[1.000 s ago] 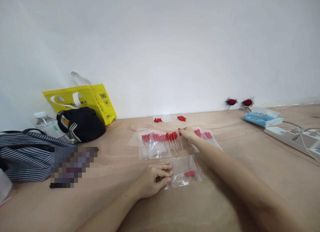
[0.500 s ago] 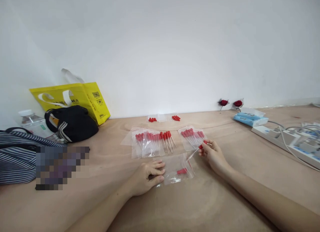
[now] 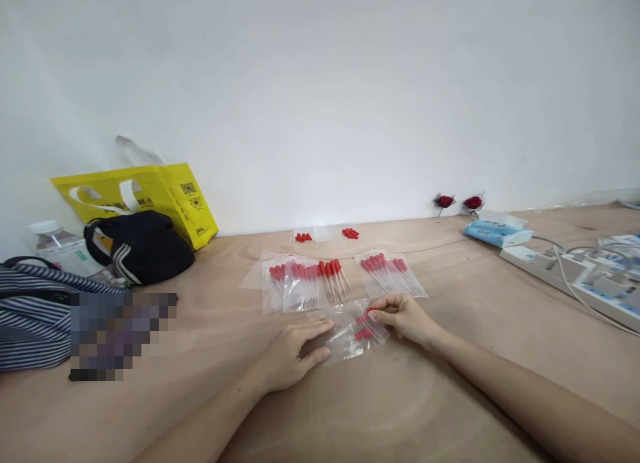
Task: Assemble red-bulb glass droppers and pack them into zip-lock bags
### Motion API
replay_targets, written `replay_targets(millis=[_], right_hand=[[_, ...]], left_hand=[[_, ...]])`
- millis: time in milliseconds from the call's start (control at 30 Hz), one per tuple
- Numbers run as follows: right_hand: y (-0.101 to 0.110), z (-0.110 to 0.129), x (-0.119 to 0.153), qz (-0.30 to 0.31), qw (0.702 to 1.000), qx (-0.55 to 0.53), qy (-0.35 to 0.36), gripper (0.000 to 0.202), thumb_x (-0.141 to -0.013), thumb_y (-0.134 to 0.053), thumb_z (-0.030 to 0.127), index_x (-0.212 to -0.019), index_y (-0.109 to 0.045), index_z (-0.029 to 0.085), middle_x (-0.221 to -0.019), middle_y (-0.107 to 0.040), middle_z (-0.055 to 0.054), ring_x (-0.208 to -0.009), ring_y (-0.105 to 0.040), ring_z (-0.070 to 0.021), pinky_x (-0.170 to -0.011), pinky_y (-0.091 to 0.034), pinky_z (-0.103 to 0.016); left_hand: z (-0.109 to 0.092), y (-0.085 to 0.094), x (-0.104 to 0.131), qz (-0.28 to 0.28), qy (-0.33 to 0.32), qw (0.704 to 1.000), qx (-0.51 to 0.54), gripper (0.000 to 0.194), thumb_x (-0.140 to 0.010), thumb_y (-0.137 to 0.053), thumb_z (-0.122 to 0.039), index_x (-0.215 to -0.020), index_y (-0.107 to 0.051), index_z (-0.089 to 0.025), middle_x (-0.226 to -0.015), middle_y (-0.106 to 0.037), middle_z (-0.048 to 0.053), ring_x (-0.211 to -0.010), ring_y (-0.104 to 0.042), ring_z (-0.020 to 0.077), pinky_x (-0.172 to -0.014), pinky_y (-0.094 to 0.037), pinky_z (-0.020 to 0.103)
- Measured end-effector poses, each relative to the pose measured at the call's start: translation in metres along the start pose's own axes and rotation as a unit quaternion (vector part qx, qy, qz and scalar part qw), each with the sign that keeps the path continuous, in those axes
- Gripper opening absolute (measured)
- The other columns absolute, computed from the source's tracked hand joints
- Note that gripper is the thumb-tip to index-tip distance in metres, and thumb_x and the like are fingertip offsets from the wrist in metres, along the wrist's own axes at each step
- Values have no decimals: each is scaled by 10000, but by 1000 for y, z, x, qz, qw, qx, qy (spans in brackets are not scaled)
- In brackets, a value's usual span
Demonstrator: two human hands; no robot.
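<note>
A clear zip bag [image 3: 340, 343] lies flat on the wooden table in front of me. Inside it is a red-bulbed dropper [image 3: 364, 334]. My left hand [image 3: 300, 346] rests on the bag's left side, thumb and fingers apart. At the bag's right end my right hand [image 3: 407, 322] pinches a second red-bulbed dropper [image 3: 363, 318], most of which is within the bag; the fingertips cover part of its bulb. Behind the bag lie loose droppers [image 3: 331, 270], bagged droppers [image 3: 299, 271] on their left and another dropper-filled bag [image 3: 377, 263] on the right.
Small bags with red bulbs [image 3: 351, 234] lie against the wall. On the left are a yellow bag [image 3: 193, 216], a black pouch [image 3: 150, 250], a bottle [image 3: 60, 246] and striped cloth [image 3: 35, 323]. To the right are a tissue pack [image 3: 497, 233], cabled power strips [image 3: 570, 276] and dark red roses [image 3: 444, 201].
My right hand has moved left and nearer, taking the dropper from outside the bag's right end into it. My left hand stays almost where it was on the bag.
</note>
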State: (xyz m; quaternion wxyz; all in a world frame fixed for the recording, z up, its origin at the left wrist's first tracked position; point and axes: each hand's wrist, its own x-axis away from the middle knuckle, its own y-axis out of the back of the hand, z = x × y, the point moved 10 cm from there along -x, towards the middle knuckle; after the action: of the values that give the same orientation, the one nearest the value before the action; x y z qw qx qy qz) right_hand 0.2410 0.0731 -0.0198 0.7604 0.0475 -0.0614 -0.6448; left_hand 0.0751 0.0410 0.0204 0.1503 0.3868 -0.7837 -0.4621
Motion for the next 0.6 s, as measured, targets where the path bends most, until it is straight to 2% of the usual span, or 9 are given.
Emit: replay_targets(millis=[133, 200, 300, 367, 433, 533, 600], right_hand=[[-14, 15, -1, 64, 989, 83, 101, 306, -681, -595, 411, -550, -596, 135, -583, -505, 9, -522, -423, -73, -480, -328, -203], [-19, 12, 0, 95, 986, 92, 100, 356, -730, -535, 441, -554, -577, 134, -560, -473, 20, -518, -397, -72, -487, -310, -205], [-21, 3, 0, 125, 988, 63, 58, 426, -779, -430, 495, -561, -517, 140, -493, -403, 46, -453, -335, -60, -452, -270, -202], [-11, 6, -6, 85, 991, 78, 62, 405, -786, -414, 482, -568, -492, 150, -483, -402, 49, -443, -346, -66, -446, -273, -202], [6, 18, -17, 1, 986, 140, 93, 318, -766, -463, 413, -579, -495, 157, -515, -460, 35, -475, -405, -83, -471, -311, -208], [21, 37, -40, -104, 954, 261, 110, 134, -711, -526, 272, -629, -531, 165, -620, -563, 8, -556, -489, -104, -544, -365, -218], [21, 42, -62, -124, 941, 303, 88, 36, -659, -559, 192, -684, -556, 166, -664, -595, -4, -603, -525, -114, -575, -382, -216]], left_hand=[[-4, 1, -2, -3, -9, 1000, 2, 368, -785, -542, -271, -1151, -544, -228, -1188, -561, 38, -1145, -462, 221, -977, -352, 407], [-5, 2, -2, -5, -13, 1000, 4, 357, -787, -538, -263, -1143, -551, -228, -1183, -564, 37, -1138, -469, 219, -971, -361, 407], [-6, 1, -2, -3, -20, 1000, 15, 348, -795, -532, -268, -1139, -555, -226, -1186, -560, 38, -1150, -457, 221, -969, -364, 410], [-5, 0, -2, -1, -23, 999, 25, 349, -795, -533, -274, -1140, -554, -228, -1196, -551, 38, -1159, -446, 224, -972, -361, 415], [-4, 0, -2, 1, -23, 999, 30, 351, -795, -536, -278, -1141, -554, -228, -1206, -542, 41, -1162, -442, 227, -973, -360, 419], [-3, -2, -1, 8, -23, 999, 33, 344, -805, -525, -287, -1143, -551, -228, -1216, -531, 49, -1169, -435, 226, -973, -361, 421], [-3, -3, -1, 14, -27, 999, 37, 341, -821, -507, -304, -1153, -540, -237, -1224, -521, 49, -1177, -425, 225, -975, -356, 426]])
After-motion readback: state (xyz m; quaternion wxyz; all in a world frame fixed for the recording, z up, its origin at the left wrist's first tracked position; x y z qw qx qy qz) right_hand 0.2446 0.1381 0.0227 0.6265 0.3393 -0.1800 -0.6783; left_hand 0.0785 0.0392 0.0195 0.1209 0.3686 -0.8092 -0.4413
